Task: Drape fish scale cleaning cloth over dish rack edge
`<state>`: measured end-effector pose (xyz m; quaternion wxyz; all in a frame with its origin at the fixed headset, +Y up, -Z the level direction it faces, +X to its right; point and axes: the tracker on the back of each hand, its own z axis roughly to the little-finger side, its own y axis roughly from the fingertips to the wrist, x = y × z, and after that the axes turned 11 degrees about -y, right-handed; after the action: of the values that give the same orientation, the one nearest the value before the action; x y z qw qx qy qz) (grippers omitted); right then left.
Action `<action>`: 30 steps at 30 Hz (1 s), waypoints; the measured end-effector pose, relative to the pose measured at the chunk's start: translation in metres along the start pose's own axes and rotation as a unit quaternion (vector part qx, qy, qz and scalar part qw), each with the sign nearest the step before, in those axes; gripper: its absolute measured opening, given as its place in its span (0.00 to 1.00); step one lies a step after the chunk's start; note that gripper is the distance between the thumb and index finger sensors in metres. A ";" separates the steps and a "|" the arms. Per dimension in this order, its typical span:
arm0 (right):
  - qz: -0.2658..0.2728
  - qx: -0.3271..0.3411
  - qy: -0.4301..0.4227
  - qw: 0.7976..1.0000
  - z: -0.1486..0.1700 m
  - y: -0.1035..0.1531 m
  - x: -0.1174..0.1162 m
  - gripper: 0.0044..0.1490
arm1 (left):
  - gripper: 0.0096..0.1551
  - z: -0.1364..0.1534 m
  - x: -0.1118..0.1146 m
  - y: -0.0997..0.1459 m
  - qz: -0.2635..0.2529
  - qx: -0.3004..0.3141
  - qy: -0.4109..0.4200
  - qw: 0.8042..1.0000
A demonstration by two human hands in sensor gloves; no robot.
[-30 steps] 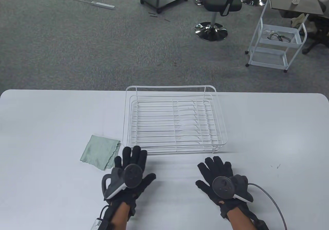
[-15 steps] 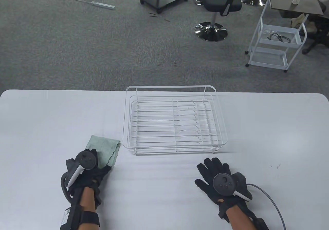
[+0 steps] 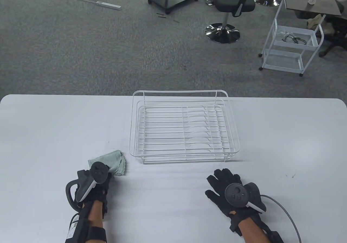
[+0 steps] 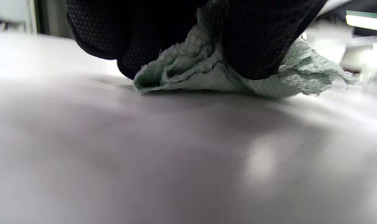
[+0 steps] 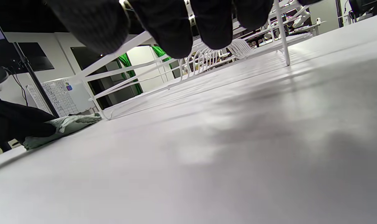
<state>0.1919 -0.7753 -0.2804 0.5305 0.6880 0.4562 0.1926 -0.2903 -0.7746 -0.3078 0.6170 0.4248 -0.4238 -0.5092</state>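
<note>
Step in hand: the pick-up; the left hand [image 3: 93,182] has its fingers [image 4: 253,46] bunched on the green cloth [image 3: 112,161], which is gathered into folds and touches the desk [image 3: 54,123] along its lower edge.
Cloth place: lower left of the table view, just beside the near-left corner of the dish rack [image 3: 184,126].
Right hand: the right hand [image 3: 230,187] lies flat on the desk, fingers spread, holding nothing, at lower right of the frame and near the rack's front edge.
Next move, as I judge it: lift the cloth free, let it hang open, carry it up-right over a rim wire.
Edges: the rack's near rim and left rim are closest.
Open room: bare desk between the hands and left of the rack.
</note>
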 end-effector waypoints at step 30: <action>0.112 -0.020 -0.592 0.798 -0.012 0.015 -0.012 0.23 | 0.60 -0.216 -0.025 0.145 -0.095 0.404 0.105 0.904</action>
<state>0.1836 -0.7789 -0.2595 0.6851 0.7039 -0.0310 -0.1849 -0.0479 -0.7125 -0.2322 0.3822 0.7269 -0.4839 -0.3025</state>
